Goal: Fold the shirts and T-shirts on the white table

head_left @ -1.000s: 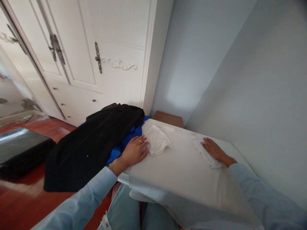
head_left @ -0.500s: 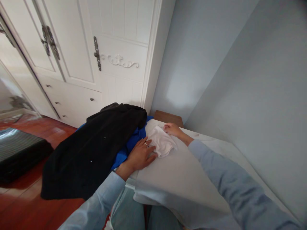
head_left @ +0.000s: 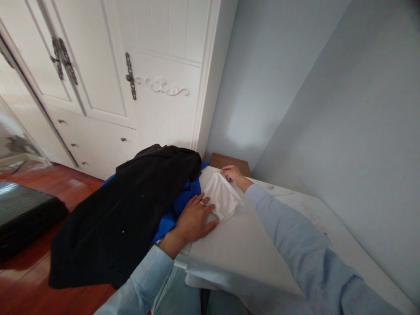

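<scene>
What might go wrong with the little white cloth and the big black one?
The white cloth might get wrinkled: it has soft folds, the left hand is at its near side and the right hand at its far edge.

The black cloth might slide down, because it seems to stick out over the red floor.

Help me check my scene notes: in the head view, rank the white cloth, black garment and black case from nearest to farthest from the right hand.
1. White cloth: at the fingertips of the right hand.
2. Black garment: to the left, beyond the cloth.
3. Black case: far left, on the floor.
</scene>
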A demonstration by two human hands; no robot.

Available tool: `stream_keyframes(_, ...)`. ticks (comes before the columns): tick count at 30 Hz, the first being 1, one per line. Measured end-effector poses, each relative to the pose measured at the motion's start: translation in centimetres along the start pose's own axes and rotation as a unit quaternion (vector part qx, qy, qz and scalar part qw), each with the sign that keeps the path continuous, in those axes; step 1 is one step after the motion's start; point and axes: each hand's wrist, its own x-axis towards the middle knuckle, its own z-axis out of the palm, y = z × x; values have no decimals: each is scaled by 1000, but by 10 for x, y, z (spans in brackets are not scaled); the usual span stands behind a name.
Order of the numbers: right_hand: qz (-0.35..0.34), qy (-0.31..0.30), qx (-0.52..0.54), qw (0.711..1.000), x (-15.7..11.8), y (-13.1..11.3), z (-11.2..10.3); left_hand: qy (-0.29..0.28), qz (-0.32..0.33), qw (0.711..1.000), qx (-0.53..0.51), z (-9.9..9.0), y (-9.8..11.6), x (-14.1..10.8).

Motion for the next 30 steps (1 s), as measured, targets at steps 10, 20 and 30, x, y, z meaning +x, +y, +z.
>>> stream_keyframes(10, 2, -100, -45, 994, -10, 4, -13, 6, -2, 1000, 13, 5, -2, 0)
stream_keyframes(20, -80, 7, -95, 992, 1, 9, -7, 8, 21, 1000, -3, 0, 0, -1)
stream_keyframes(30, -166, 13, -205, 965, -22, 24, -36, 12, 8, 1000, 0, 4, -2, 0)
